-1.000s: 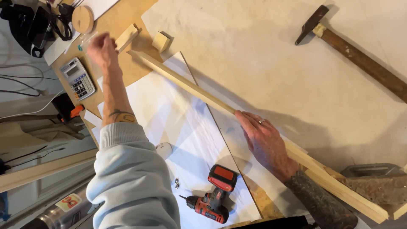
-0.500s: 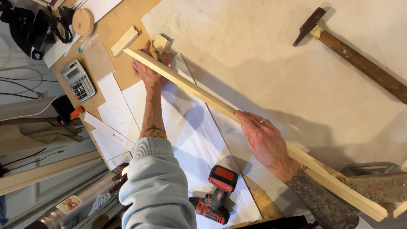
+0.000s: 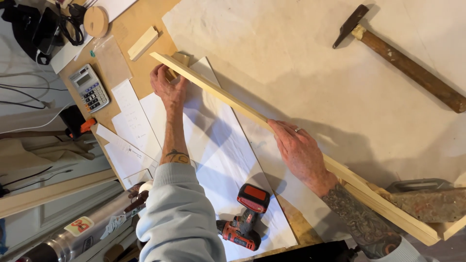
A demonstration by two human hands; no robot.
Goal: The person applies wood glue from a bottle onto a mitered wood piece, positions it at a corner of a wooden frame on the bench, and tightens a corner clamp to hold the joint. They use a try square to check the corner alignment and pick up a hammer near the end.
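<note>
While beside batten point(image 3: 233, 101): drill point(image 3: 245, 218), hammer point(image 3: 407, 68), calculator point(image 3: 89, 88).

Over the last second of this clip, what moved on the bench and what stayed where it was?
The left hand came down from above the small wood block and now grips the far end of the long wooden strip. The right hand stayed pressed on the strip's middle. The strip, hammer, drill and calculator kept their places.

A hammer point(image 3: 407, 65) lies at the bench's far right; a red cordless drill point(image 3: 245, 218) rests on white paper point(image 3: 218, 160); a calculator point(image 3: 89, 88) sits left, beside a round wooden disc point(image 3: 95, 21).
</note>
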